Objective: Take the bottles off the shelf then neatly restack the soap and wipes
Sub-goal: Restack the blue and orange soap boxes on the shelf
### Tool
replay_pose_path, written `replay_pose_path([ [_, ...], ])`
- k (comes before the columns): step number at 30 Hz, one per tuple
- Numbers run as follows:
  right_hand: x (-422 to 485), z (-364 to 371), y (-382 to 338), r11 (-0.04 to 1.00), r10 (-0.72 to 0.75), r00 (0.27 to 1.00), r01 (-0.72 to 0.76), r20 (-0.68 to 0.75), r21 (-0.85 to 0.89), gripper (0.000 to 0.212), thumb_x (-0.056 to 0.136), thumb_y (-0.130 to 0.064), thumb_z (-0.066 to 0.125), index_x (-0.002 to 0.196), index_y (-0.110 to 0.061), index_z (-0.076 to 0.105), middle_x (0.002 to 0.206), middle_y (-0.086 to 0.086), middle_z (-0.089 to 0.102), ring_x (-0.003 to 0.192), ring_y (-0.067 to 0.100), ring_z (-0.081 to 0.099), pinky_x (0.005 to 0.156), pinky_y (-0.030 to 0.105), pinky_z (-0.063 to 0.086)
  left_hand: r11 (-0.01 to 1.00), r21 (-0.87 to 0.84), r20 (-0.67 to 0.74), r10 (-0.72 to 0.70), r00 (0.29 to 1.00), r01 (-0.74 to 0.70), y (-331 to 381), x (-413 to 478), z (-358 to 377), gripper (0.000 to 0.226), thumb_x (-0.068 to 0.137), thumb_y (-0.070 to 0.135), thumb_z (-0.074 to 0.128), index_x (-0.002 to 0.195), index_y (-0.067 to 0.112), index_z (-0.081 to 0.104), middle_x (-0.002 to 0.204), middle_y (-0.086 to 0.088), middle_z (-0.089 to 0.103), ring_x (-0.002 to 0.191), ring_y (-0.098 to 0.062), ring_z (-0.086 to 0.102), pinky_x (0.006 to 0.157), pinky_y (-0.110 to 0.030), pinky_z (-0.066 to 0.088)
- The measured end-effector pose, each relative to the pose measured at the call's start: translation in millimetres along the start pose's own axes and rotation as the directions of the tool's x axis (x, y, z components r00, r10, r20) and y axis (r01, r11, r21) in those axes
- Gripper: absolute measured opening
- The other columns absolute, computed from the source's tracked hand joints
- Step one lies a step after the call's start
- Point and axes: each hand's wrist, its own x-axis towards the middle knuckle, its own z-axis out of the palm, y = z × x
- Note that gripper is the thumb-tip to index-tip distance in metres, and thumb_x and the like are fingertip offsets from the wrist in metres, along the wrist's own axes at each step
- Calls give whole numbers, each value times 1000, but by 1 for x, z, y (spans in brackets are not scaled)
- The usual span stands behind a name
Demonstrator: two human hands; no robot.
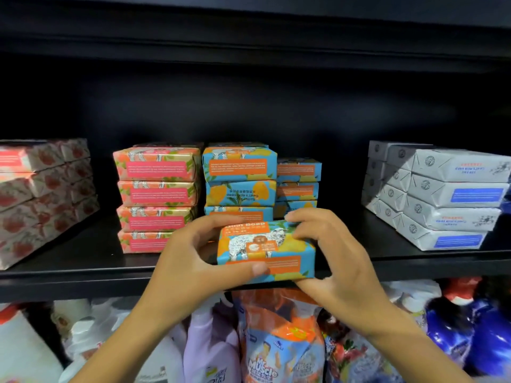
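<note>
Head view: both hands clasp one blue-and-orange soap bar (265,250) at the front lip of the shelf (83,272) — left hand (190,261) with thumb across its front face and fingers curled behind, right hand (331,261) curled over its far corner, thumb beneath. Just behind the grip stands the blue stack (239,183); left of the grip, the pink stack (157,194). Risk, as I judge it: sliding the bar in low could shove that blue stack askew — or a loosened hold drops it onto the bottles (213,335) below the grip.

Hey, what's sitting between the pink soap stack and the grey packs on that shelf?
Head view: a tall blue-and-orange soap stack, a shorter one right of it, then bare shelf.
</note>
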Motion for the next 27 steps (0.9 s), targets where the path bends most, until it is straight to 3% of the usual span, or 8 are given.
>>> replay_pose_path([
  [4, -9, -6, 17, 970, 242, 964, -236, 112, -65, 50, 73, -53, 62, 116, -32, 49, 119, -21, 50, 116, -3, 46, 95, 14, 39, 998, 45, -78, -42, 996, 45, -10, -4, -17, 82, 28, 65, 87, 99, 30, 68, 99, 6, 73, 90, -13, 71, 74, -29, 58],
  [8, -21, -3, 30, 920, 358, 910, -307, 208, -243, 60, 68, -71, 51, 113, -32, 56, 110, -25, 50, 106, -3, 47, 83, 14, 41, 979, 198, -122, -24, 992, 48, -18, -7, -21, 77, 34, 62, 84, 101, 29, 66, 98, 14, 71, 88, -7, 70, 71, -24, 58],
  [11, -25, 1, 32, 911, 346, 915, -276, 205, -306, 58, 69, -72, 47, 108, -31, 60, 105, -25, 51, 102, -3, 45, 77, 19, 45, 947, 322, -140, 69, 988, -20, -23, -6, -20, 59, 44, 62, 78, 94, 34, 69, 104, 17, 66, 96, -2, 65, 78, -22, 55],
  [15, -27, 3, 34, 913, 316, 933, -249, 174, -323, 52, 72, -69, 49, 104, -29, 62, 103, -21, 57, 99, -2, 47, 72, 21, 49, 837, 521, -135, 274, 952, -167, -28, -7, -23, 40, 58, 61, 70, 89, 35, 72, 106, 20, 57, 107, 1, 54, 81, -6, 42],
  [21, -28, 5, 33, 906, 324, 931, -254, 169, -338, 51, 73, -68, 48, 102, -29, 62, 101, -21, 58, 98, -1, 47, 70, 11, 40, 747, 620, -105, 384, 917, -241, -32, -9, -18, 41, 70, 54, 67, 89, 18, 73, 97, 14, 64, 95, 0, 58, 76, -15, 46],
  [27, -30, 5, 33, 902, 312, 936, -239, 161, -359, 50, 75, -66, 47, 102, -27, 64, 99, -18, 59, 96, 0, 46, 66, 13, 40, 651, 716, -101, 453, 886, -251, -35, -5, -10, 41, 77, 49, 63, 88, 11, 73, 92, 5, 66, 90, -9, 57, 77, -21, 44],
])
